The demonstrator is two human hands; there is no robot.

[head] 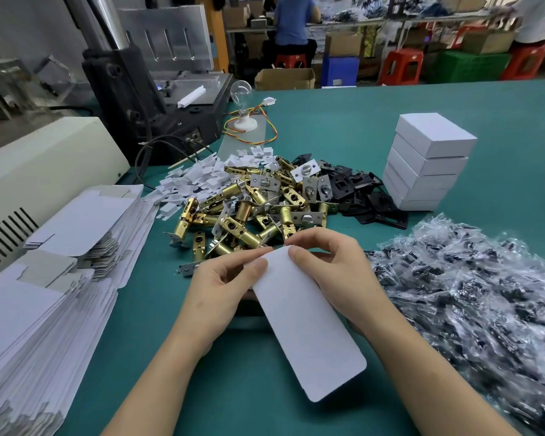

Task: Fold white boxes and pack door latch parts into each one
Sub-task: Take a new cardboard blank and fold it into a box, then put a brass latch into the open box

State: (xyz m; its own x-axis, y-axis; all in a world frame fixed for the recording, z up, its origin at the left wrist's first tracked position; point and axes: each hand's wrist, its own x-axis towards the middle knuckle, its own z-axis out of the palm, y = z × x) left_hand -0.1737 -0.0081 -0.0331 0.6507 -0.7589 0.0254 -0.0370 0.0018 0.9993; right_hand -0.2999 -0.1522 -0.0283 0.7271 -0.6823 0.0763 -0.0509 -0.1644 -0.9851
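Both my hands hold one white box [309,322] above the green table [422,102], its long flat flap pointing toward me. My left hand [224,284] pinches its far left edge with thumb and fingers. My right hand [331,265] grips its far right edge, thumb on top. Just beyond my hands lies a heap of brass door latches [249,209] mixed with silver plates. Black strike plates [365,196] lie to the right of the heap. Small white card inserts [202,177] are piled behind the latches.
Flat unfolded box blanks [51,278] are stacked at the left. A stack of several closed white boxes [428,162] stands at the right. Clear bags of screws [485,297] spread along the right edge. A light bulb [241,105] and a machine [158,73] stand behind.
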